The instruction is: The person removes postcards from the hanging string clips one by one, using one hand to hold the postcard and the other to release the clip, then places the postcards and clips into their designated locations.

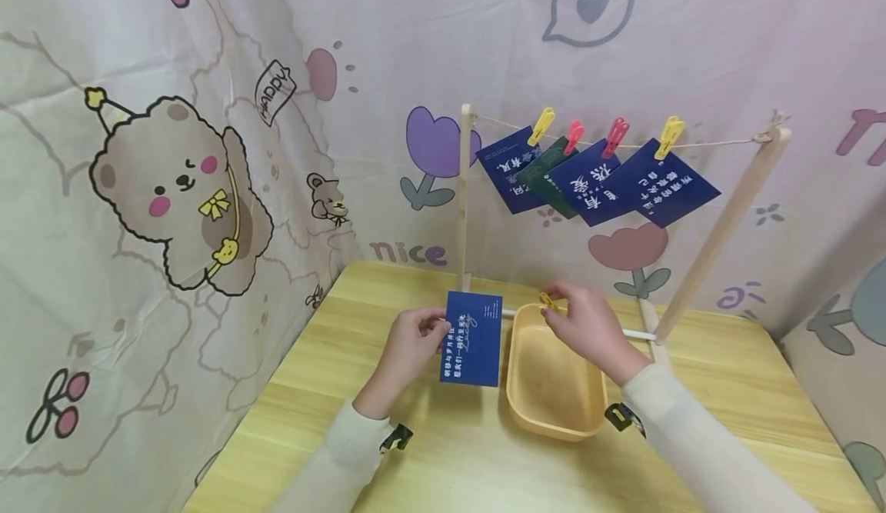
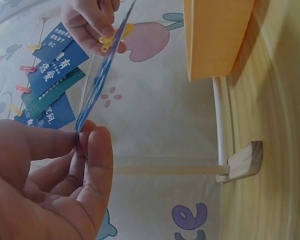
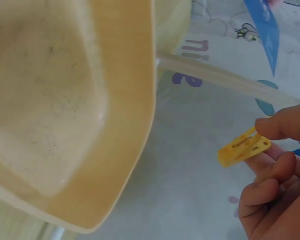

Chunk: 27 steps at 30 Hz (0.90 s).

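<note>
My left hand (image 1: 407, 348) pinches a dark blue card (image 1: 476, 348) with white lettering by its left edge, holding it above the table. The left wrist view catches this card (image 2: 101, 82) nearly edge-on, gripped between thumb and fingers. In my right hand (image 1: 588, 330) is a small yellow clothespin (image 1: 547, 302), pinched by its handle end between thumb and index finger. From the right wrist, that clothespin (image 3: 244, 149) appears over the space beside the tub, apart from the card. An orange-yellow plastic tub (image 1: 554, 424) stands on the table just below the right hand, with nothing visible inside.
Behind the hands stands a wooden frame with a left post (image 1: 464, 198) and right post (image 1: 727, 228). A string (image 1: 720, 144) between them carries several overlapping cards (image 1: 674, 182), held by yellow and pink clothespins. Printed cloth (image 1: 388, 28) covers the walls around the wooden table (image 1: 311, 390).
</note>
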Each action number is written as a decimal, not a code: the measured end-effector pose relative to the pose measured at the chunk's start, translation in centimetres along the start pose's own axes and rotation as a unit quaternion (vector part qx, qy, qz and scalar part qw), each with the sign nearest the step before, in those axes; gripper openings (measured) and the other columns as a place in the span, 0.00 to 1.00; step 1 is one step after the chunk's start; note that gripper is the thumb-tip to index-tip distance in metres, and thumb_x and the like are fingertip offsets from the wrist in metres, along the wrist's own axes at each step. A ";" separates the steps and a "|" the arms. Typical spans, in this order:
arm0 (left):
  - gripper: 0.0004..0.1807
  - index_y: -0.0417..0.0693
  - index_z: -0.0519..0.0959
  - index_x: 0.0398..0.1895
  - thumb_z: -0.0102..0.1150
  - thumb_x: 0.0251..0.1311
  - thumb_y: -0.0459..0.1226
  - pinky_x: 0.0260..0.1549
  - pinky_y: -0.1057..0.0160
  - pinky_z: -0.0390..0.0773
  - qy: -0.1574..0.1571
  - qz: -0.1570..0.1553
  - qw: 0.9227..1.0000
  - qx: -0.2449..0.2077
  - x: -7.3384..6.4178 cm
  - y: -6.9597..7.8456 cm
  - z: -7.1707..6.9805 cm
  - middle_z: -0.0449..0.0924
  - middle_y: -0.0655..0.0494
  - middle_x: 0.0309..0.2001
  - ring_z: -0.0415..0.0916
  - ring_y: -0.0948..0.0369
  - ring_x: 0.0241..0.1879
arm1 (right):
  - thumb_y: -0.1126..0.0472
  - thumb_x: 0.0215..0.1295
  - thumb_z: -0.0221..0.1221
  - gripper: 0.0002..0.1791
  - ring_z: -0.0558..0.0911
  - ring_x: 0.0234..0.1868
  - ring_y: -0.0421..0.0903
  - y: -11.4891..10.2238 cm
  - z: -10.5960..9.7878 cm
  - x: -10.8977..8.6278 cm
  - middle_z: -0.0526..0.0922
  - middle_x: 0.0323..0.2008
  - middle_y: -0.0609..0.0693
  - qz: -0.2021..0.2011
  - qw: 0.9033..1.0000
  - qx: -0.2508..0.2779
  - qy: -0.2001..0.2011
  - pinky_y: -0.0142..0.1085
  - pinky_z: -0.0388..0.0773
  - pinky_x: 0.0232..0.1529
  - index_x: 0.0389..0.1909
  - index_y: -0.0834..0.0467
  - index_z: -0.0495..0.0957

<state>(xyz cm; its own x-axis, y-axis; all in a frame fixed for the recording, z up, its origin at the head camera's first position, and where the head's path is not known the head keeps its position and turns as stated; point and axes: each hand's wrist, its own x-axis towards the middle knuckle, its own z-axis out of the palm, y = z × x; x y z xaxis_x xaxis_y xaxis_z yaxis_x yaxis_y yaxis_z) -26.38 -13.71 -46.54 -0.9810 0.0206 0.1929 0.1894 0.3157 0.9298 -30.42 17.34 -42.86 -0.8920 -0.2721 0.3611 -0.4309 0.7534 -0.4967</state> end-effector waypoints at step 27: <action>0.14 0.35 0.86 0.59 0.64 0.75 0.29 0.31 0.64 0.90 -0.017 -0.037 0.999 0.005 0.6 -2.9 0.3 0.87 0.46 0.39 0.84 0.60 0.30 | 0.70 0.56 0.66 0.08 0.67 0.25 0.44 3.1 6.0 3.5 0.69 0.22 0.46 -0.037 0.981 -0.105 -0.161 0.39 0.62 0.28 0.28 0.55 0.79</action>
<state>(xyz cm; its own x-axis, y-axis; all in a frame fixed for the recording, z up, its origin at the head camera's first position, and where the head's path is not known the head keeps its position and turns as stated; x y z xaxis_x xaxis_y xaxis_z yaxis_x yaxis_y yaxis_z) -27.56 -14.28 -49.20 -0.9932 0.0284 0.1133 0.1163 0.3276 0.9376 -35.72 15.14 -47.85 -0.8705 -0.4806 0.1060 -0.4892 0.8213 -0.2935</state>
